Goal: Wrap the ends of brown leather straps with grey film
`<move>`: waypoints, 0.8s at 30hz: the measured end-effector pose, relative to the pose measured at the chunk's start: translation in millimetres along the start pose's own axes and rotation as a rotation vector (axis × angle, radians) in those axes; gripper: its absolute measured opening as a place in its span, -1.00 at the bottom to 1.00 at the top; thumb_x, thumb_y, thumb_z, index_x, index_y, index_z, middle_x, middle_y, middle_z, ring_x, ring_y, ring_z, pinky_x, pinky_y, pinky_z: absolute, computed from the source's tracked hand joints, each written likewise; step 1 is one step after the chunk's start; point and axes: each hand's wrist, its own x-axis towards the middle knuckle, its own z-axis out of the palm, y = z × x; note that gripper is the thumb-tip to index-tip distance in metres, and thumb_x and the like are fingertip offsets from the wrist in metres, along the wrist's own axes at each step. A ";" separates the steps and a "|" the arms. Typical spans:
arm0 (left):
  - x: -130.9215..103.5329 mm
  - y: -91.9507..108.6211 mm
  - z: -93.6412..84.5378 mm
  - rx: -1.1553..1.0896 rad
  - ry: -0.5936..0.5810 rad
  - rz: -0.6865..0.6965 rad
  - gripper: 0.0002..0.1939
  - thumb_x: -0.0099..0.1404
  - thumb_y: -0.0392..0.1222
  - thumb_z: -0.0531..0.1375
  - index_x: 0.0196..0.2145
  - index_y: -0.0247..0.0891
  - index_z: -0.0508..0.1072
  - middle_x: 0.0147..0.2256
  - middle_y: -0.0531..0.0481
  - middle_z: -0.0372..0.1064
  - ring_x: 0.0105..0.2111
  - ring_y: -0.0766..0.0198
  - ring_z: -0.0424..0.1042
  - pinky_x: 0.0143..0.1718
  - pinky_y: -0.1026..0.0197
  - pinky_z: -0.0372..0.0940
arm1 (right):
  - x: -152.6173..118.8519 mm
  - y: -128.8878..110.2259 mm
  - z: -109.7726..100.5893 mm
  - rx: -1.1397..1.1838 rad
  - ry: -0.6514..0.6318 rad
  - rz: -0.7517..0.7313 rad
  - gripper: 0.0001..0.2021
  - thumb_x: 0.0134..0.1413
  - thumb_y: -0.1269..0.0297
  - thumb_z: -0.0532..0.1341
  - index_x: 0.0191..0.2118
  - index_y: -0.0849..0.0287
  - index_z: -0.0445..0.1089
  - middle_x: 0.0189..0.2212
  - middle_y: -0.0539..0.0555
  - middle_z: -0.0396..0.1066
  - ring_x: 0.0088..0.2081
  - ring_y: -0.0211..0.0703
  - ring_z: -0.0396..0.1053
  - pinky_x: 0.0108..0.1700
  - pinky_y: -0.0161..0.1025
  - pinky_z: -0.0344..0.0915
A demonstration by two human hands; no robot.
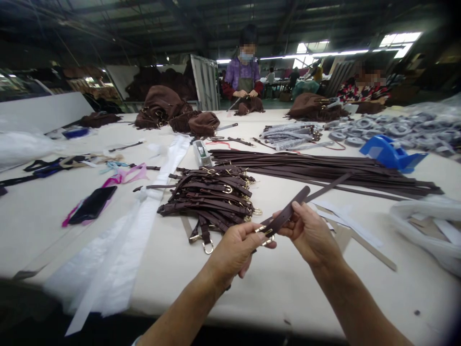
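Bare left hand (234, 245) and right hand (309, 226) appear on my remote feed, with tapering, uncovered forearms (180, 310) and a pale sliver (136, 341), apparently sleeve, edging the left one.

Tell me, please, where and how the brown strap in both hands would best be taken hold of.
Probably pinch the brown strap by its rounded tip, coming from the far side, across its flat faces: that tip projects past the right hand's fingertips, away from the person, while the left hand is at the gold-coloured hardware.
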 end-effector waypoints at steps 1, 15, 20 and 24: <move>0.4 -0.2 0.3 0.009 0.006 0.003 -0.69 0.24 -0.08 0.11 -0.15 -0.32 0.41 -0.26 -0.14 0.49 -0.84 0.65 -0.05 -0.87 0.46 -0.22 | -0.1 0.6 -0.9 0.011 0.005 -0.002 -0.84 0.05 0.25 0.19 -0.35 0.14 0.17 -0.50 0.05 0.50 -0.49 -0.15 0.46 -0.47 -0.23 0.42; 5.9 -7.7 0.7 0.053 0.045 0.001 -0.64 0.21 -0.07 0.13 -0.08 -0.30 0.41 -0.32 -0.08 0.48 -0.83 0.63 -0.11 -0.86 0.43 -0.24 | -10.8 0.2 7.0 -0.036 0.059 -0.161 -0.81 0.07 0.18 0.16 -0.28 0.15 0.17 -0.52 0.04 0.49 -0.53 -0.17 0.46 -0.52 -0.29 0.41; 6.5 -5.2 0.6 0.129 0.105 0.003 -0.68 0.20 -0.11 0.11 -0.11 -0.27 0.43 -0.36 -0.03 0.47 -0.83 0.59 -0.10 -0.86 0.42 -0.24 | -20.0 3.9 11.5 -0.198 0.089 -0.349 -0.81 0.15 0.13 0.12 -0.22 0.11 0.19 -0.45 0.05 0.48 -0.45 -0.11 0.47 -0.48 -0.23 0.42; 6.7 -1.2 2.5 0.233 0.143 0.013 -0.69 0.20 -0.13 0.09 -0.12 -0.25 0.44 -0.38 0.00 0.46 -0.81 0.56 -0.08 -0.83 0.41 -0.16 | -34.8 11.3 17.5 -0.560 0.201 -0.666 -0.86 0.18 0.21 0.10 -0.18 0.11 0.22 -0.41 0.11 0.48 -0.43 -0.08 0.47 -0.50 -0.24 0.40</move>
